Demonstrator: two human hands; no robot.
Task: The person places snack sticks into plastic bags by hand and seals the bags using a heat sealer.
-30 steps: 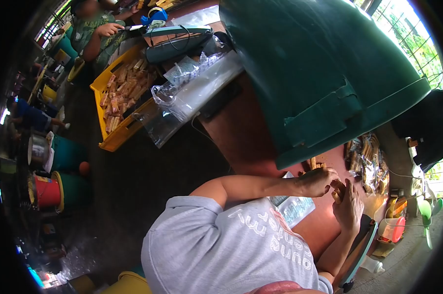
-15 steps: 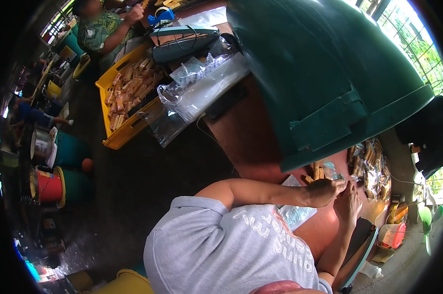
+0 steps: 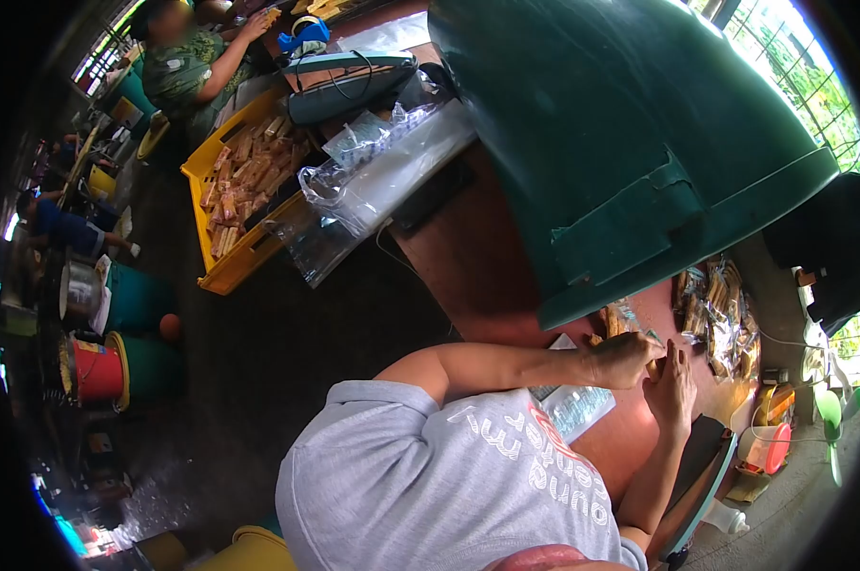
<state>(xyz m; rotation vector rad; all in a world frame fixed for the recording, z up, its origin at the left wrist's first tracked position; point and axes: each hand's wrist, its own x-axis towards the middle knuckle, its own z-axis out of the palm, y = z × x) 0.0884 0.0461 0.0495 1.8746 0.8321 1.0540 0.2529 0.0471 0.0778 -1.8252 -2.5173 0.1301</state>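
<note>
Over the red tabletop, my left hand (image 3: 630, 360) reaches in from the left with fingers bent and closed around a small tan stick-shaped piece (image 3: 655, 369). My right hand (image 3: 672, 392) meets it from the front, fingers pressed together and thumb side against the same piece. Most of that piece is hidden by the fingers. Just beyond the left hand lie tan sticks in clear plastic (image 3: 622, 318). Several clear bags of tan sticks (image 3: 720, 319) sit to the right. Flat plastic bags (image 3: 577, 409) lie under my left forearm.
A big green tub (image 3: 639, 143) overhangs the red table (image 3: 477, 257). A yellow crate (image 3: 225, 276) of wrapped packs stands left, beside plastic sheets (image 3: 392, 162) and a sealer (image 3: 349, 90). Another sealer (image 3: 701, 485) is by my right arm, near a green fan (image 3: 830, 414). A person (image 3: 187, 71) works at far left.
My hands have shifted slightly left and the fingers have come closer around the tan piece. The plastic over the sticks beyond them has moved. The person at far left has raised a hand.
</note>
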